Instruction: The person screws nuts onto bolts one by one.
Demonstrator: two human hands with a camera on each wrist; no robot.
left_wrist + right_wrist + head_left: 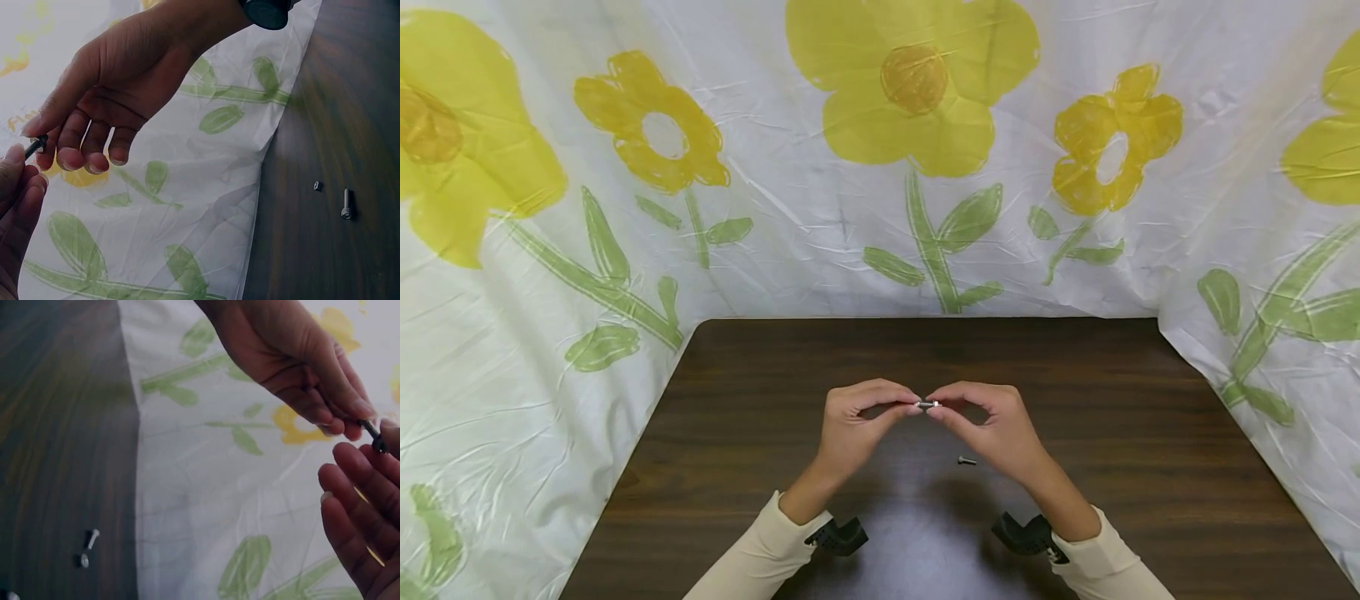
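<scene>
A small metal bolt (927,405) is held level above the table between both hands. My left hand (852,425) pinches one end of it between thumb and fingertips. At the other end, the thumb and fingertips of my right hand (1000,425) pinch a wider piece, whether nut or bolt head I cannot tell. In the left wrist view, the right hand's remaining fingers hang loosely curled. A second socket-head bolt (346,205) lies on the table, with a small nut (317,186) beside it. Both also show in the right wrist view, the bolt (93,539) next to the nut (84,560).
The dark wood table (760,358) extends under both hands. A white cloth with yellow flowers (760,233) hangs behind it and along both sides. Black wrist devices (842,536) sit on the inner side of each forearm, over the table.
</scene>
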